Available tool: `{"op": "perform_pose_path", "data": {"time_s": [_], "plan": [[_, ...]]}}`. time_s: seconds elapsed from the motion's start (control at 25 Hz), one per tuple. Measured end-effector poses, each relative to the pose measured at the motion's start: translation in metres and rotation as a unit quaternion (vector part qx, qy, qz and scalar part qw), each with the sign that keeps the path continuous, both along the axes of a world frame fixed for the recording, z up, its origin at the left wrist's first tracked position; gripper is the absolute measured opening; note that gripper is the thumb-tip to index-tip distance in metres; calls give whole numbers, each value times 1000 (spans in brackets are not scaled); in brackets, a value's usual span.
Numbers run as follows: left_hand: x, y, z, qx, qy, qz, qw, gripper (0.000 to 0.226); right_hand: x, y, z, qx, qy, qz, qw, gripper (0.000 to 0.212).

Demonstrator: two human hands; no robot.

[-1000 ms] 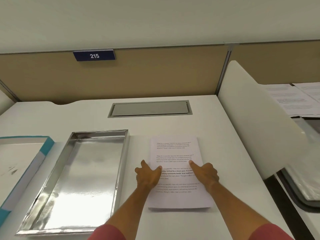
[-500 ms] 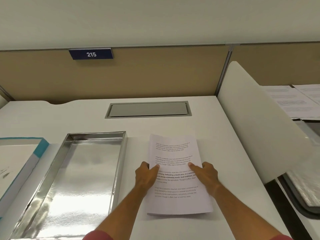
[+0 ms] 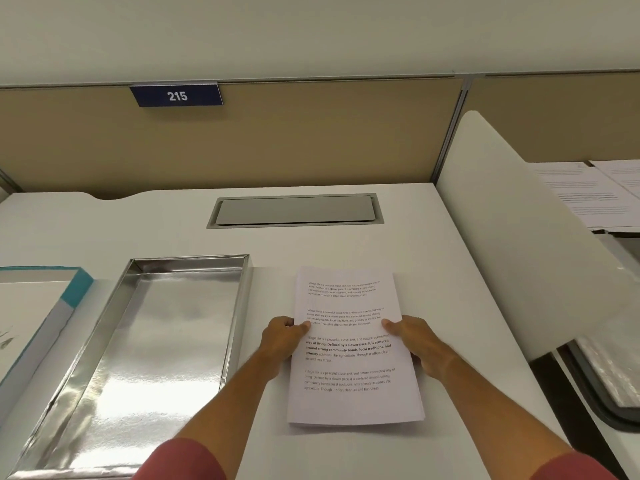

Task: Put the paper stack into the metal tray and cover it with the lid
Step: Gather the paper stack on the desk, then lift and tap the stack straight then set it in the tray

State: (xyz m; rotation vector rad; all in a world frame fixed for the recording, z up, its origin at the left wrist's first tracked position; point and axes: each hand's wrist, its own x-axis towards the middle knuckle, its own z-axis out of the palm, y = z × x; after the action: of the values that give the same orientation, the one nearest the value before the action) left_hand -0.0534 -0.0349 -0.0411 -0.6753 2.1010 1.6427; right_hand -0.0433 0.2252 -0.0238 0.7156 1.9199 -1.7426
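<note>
Both hands, left hand (image 3: 282, 336) and right hand (image 3: 414, 337), clamp the paper stack's (image 3: 349, 403) long sides; the metal tray (image 3: 166, 327) lies parallel, toward the worktop's left edge.

A white desk top (image 3: 346, 244) fills the lower part of the view. In its far middle sits a grey rectangular cable hatch (image 3: 295, 210). Behind the desk stands a beige fabric partition panel (image 3: 277, 140), with a dark blue number plate (image 3: 176, 95) that reads 215. Above it is a plain pale wall (image 3: 311, 32). A white rounded side divider (image 3: 519, 237) closes the desk on the right.
</note>
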Motion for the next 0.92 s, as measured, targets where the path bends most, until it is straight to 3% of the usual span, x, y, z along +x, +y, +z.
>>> {"op": "perform_pose_path", "data": {"time_s": [0.2, 0.56, 0.92], "plan": [[4, 3, 21, 29, 60, 4, 998, 17, 1, 3, 17, 0, 67, -2, 998, 20], [9, -1, 92, 21, 298, -38, 954, 15, -1, 12, 79, -21, 280, 34, 959, 38], [12, 4, 108, -26, 350, -72, 933, 26, 2, 12, 92, 16, 340, 44, 939, 29]]}}
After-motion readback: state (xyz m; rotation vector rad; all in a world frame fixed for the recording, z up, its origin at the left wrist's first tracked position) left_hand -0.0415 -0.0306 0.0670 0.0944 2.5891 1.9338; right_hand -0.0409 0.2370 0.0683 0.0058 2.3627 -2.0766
